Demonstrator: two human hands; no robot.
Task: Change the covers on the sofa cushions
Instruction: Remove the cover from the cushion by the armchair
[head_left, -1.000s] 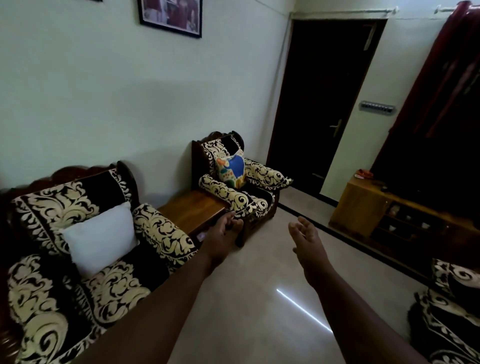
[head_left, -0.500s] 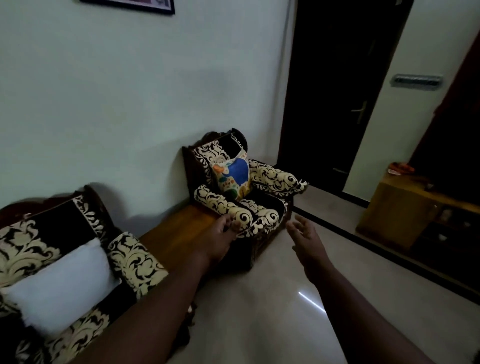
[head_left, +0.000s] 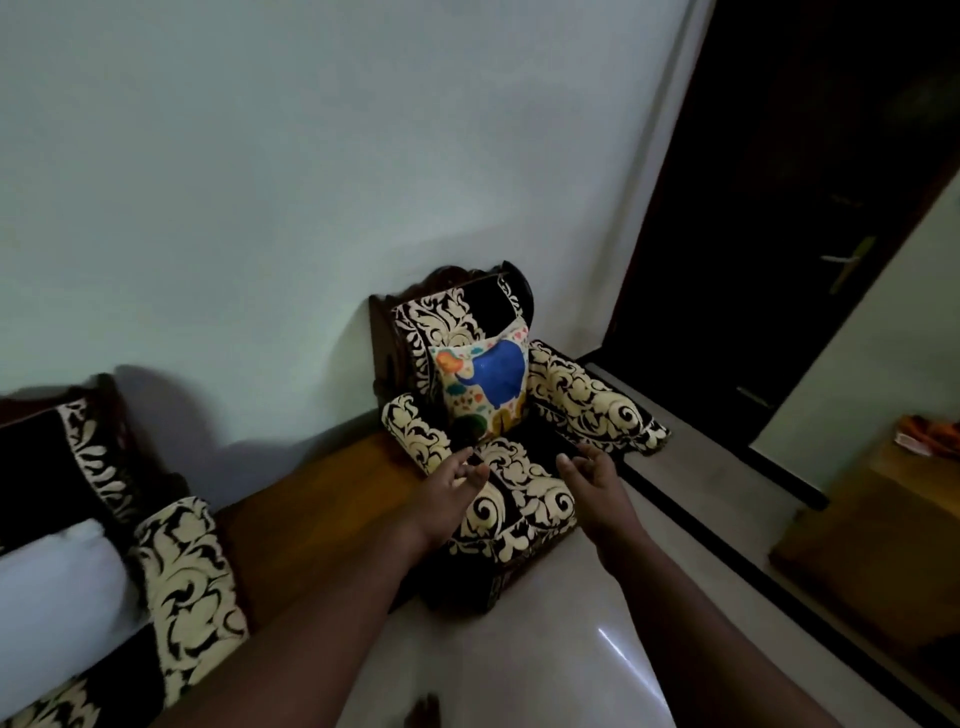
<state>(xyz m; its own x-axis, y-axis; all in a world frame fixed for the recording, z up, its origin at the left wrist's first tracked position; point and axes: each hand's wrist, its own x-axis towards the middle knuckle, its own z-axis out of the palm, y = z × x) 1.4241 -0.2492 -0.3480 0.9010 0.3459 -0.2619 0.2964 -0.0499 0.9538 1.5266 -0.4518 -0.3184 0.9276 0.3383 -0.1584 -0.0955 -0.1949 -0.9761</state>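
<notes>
- Your armchair (head_left: 519, 483) ahead is plush, dark with cream scrollwork.
- The printed cushion (head_left: 483, 387), soft and square, leans upright against its backrest.
- Your left hand (head_left: 449, 493) and right hand (head_left: 597, 483) reach forward with loose, spread fingers, holding nothing.

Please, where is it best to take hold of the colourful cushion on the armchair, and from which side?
Probably by its two side edges, coming from the front. The colourful cushion leans upright against the backrest between the armrests, and the left hand and right hand are open before it.
</notes>
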